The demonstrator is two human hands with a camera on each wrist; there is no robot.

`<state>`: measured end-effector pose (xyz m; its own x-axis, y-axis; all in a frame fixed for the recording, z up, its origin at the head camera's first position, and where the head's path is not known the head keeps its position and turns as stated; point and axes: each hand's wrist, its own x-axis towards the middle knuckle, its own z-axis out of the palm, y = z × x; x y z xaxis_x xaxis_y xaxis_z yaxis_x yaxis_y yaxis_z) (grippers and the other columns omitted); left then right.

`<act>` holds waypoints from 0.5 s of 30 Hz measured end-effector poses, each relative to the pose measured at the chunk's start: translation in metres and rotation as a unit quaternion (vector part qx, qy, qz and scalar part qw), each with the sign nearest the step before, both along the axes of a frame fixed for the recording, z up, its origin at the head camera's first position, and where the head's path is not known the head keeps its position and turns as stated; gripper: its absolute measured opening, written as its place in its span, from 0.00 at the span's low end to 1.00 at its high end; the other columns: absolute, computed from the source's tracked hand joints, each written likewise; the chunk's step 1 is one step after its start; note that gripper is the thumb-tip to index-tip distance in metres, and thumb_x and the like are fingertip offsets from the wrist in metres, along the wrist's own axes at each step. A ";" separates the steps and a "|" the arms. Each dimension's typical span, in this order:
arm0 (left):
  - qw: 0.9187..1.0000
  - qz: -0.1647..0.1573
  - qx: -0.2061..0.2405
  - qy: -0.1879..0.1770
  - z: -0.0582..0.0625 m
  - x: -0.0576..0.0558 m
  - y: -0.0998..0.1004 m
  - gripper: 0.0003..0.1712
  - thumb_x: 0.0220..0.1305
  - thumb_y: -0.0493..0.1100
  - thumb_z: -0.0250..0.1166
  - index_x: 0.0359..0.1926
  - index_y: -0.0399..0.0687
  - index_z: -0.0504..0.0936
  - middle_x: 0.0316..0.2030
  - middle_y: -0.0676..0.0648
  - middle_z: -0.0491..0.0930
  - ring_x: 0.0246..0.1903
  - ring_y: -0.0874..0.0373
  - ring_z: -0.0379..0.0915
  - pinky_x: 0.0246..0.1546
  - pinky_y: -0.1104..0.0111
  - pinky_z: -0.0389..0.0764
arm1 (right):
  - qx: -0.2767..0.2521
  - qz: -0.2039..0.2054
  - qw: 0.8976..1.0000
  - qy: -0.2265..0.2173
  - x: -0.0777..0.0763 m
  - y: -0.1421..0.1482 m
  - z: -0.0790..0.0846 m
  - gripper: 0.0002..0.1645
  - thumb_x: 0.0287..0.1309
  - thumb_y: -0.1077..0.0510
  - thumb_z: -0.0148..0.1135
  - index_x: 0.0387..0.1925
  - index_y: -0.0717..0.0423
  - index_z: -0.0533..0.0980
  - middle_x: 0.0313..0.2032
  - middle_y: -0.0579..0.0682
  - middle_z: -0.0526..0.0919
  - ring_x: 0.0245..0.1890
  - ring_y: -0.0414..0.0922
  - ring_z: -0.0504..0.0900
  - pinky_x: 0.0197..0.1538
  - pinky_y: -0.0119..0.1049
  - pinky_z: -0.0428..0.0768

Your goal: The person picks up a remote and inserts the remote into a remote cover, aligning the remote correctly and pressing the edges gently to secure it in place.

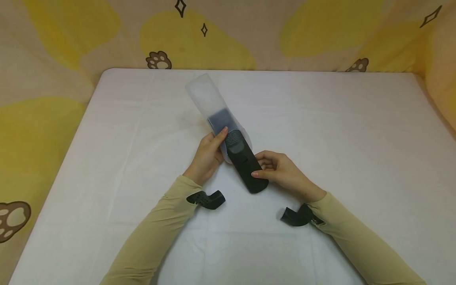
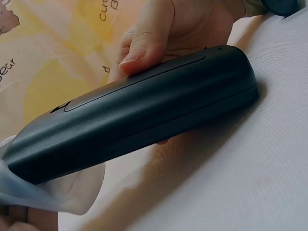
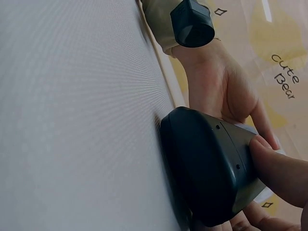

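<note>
A black remote control (image 1: 246, 166), its back with the battery cover facing up, lies slantwise over the white table. Its far end enters a translucent sleeve (image 1: 204, 93), through which a dark section shows. My left hand (image 1: 206, 158) holds the sleeve near its opening, thumb on top and fingers beneath. With my right hand (image 1: 283, 170) I grip the remote's near end between the thumb above and the fingers at its side and below. In the left wrist view the sleeve's loose lip (image 2: 91, 192) hangs around the remote (image 2: 144, 110).
The white tabletop (image 1: 356, 138) spreads around both hands. Behind and to the left hangs a yellow patterned cloth (image 1: 213, 35). Black wrist cameras sit on the left sleeve cuff (image 1: 206, 200) and the right one (image 1: 301, 215).
</note>
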<state>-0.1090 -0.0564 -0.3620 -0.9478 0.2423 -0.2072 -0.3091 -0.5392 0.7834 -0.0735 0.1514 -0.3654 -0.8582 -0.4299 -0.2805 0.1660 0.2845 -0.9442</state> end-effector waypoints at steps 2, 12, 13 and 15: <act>1.000 0.001 0.000 0.000 0.000 0.000 0.000 0.08 0.73 0.37 0.47 0.44 0.37 0.69 0.36 0.50 0.79 0.39 0.63 0.77 0.43 0.74 0.77 | 0.003 0.001 1.000 0.001 0.000 0.000 0.000 0.22 0.52 0.60 0.69 0.49 0.62 0.75 0.36 0.53 0.82 0.36 0.45 0.81 0.40 0.31 0.79; 1.000 0.001 -0.002 0.002 0.001 0.001 0.001 0.08 0.73 0.38 0.48 0.46 0.37 0.69 0.37 0.50 0.79 0.40 0.63 0.76 0.44 0.73 0.76 | 0.020 0.000 1.000 0.015 0.000 0.000 0.000 0.22 0.52 0.61 0.69 0.49 0.62 0.75 0.35 0.52 0.82 0.36 0.44 0.81 0.39 0.30 0.78; 1.000 0.000 -0.002 0.002 0.001 0.001 0.001 0.08 0.73 0.38 0.48 0.46 0.37 0.70 0.37 0.50 0.79 0.40 0.63 0.76 0.45 0.73 0.76 | 0.020 0.000 1.000 0.017 0.000 0.000 0.000 0.22 0.52 0.61 0.69 0.48 0.62 0.75 0.35 0.52 0.83 0.36 0.44 0.81 0.39 0.30 0.78; 1.000 0.000 -0.003 0.003 0.000 0.001 0.001 0.08 0.73 0.37 0.47 0.45 0.37 0.70 0.36 0.50 0.79 0.39 0.63 0.77 0.44 0.73 0.76 | 0.021 -0.001 1.000 0.020 0.000 0.000 -0.001 0.21 0.51 0.61 0.69 0.48 0.62 0.76 0.35 0.52 0.83 0.35 0.45 0.81 0.38 0.30 0.78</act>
<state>-0.1080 -0.0552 -0.3617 -0.9488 0.2414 -0.2036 -0.3052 -0.5347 0.7880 -0.0737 0.1514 -0.3659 -0.8698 -0.4167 -0.2641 0.1300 0.3228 -0.9375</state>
